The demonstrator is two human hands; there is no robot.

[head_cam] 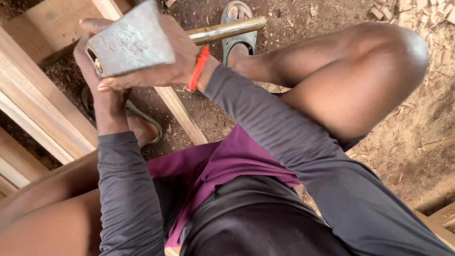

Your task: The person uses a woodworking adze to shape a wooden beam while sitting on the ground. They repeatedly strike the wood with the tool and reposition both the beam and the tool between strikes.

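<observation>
A grey metal axe head (130, 42), wedge-shaped with a dark hole at its left end, is held up in front of me. My right hand (177, 57), with a red band at the wrist, wraps over its right side and lower edge. From below, my left hand (90, 71) grips the left end, fingers curled along that edge. A pale wooden handle (227, 30) sticks out to the right from behind my right hand; where it meets the head is hidden.
Thick wooden planks (38, 99) lie at the left, and a thin wooden strip (182, 116) runs across the dirt floor under my hands. My sandalled feet (237, 38) rest on the ground. Wood chips (426, 28) cover the floor at the right.
</observation>
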